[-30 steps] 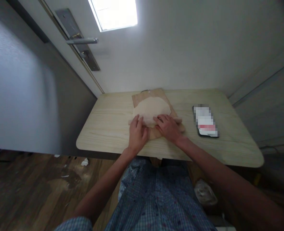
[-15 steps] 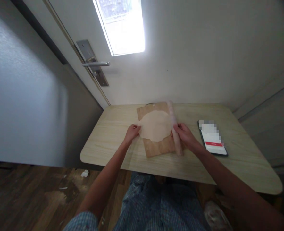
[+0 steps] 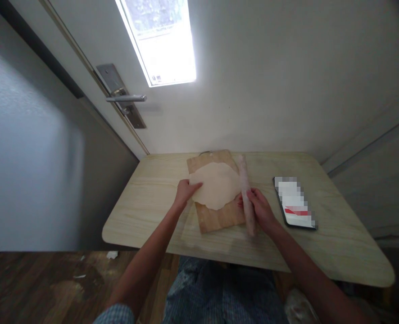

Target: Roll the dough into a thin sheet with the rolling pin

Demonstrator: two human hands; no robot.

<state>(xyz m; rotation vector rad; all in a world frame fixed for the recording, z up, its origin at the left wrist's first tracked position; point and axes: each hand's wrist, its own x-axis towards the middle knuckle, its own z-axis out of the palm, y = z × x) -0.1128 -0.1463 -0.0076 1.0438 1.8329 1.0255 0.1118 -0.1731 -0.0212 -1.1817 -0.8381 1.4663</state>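
Note:
A thin, pale, roughly round sheet of dough [image 3: 216, 185] lies over a wooden cutting board [image 3: 219, 218]. At its left edge my left hand [image 3: 185, 192] pinches the dough, thumb on top and the other fingers mostly hidden. A flour-dusted rolling pin [image 3: 243, 173] points away from me along the right side of the dough. My right hand [image 3: 260, 208] is closed around the pin's nearer half, and its fingertips show on the pin's left side near the dough's edge.
The board rests on a light wood table [image 3: 142, 202] with rounded corners. To the right lies a phone [image 3: 296, 207] with its screen lit. Behind the table stands a white door with a metal handle [image 3: 127, 98] and a bright window pane [image 3: 167, 58].
My left thumb has come further over the dough's left edge. My right hand's fingers now reach around the rolling pin, which sits slightly off the board's right side. The view has shifted a little.

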